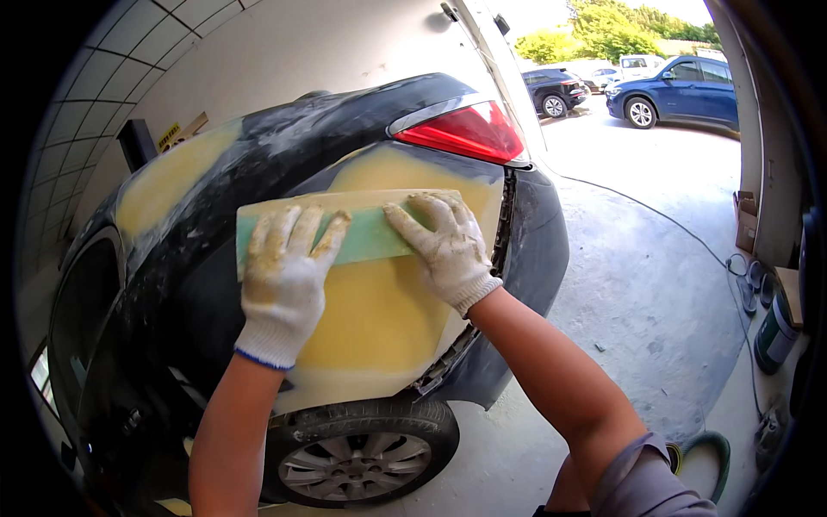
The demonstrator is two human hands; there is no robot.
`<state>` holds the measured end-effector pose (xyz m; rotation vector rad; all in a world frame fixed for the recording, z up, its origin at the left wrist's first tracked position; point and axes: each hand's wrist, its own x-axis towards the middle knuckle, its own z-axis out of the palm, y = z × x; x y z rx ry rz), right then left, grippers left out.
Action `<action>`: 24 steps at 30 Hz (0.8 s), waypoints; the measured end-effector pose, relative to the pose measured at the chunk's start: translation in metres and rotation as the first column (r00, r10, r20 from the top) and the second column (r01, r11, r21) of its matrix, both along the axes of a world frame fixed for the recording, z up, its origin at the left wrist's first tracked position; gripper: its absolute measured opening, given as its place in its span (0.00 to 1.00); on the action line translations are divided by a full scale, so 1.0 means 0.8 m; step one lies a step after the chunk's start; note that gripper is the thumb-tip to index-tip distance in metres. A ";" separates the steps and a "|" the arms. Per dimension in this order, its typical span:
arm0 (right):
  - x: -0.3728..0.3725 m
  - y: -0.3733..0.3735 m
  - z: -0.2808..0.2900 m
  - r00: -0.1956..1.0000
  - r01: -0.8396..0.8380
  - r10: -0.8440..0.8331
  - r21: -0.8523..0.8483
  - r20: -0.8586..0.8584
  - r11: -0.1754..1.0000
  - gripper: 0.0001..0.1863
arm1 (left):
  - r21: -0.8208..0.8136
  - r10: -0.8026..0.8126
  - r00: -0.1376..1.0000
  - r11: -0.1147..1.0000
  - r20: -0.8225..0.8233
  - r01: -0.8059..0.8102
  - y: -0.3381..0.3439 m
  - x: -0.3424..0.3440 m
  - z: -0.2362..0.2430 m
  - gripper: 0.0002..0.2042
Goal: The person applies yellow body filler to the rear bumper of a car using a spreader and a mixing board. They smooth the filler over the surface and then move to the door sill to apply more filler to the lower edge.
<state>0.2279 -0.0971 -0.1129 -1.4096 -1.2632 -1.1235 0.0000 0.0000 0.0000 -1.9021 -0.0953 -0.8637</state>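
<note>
A long, flat sanding block (372, 234), pale green with a dusty cream upper edge, lies against the rear side panel of a dark car. My left hand (286, 289), in a white knit glove stained yellow, grips the block near its left end. Toward the other end, my gloved right hand (448, 246) holds it with bent, spread fingers. Both thumbs and the block's underside are mostly hidden. Around and below the block spreads a smooth patch of yellow body filler (383, 314). The red tail light (465, 133) sits just above and right of my right hand.
An open gap (504, 226) runs between panel and bumper (541, 233). The rear wheel (357, 465) is below. Another filler patch (177, 181) marks the car farther left. A thin hose (655, 211) crosses the dusty floor; a bucket (775, 332) stands right. Cars are parked outside.
</note>
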 end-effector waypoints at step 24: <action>0.044 0.021 -0.067 0.903 -0.065 0.131 0.171 -0.409 0.983 0.31 | -0.009 -0.072 0.945 0.997 -0.319 0.073 -0.002 0.141 0.028 0.24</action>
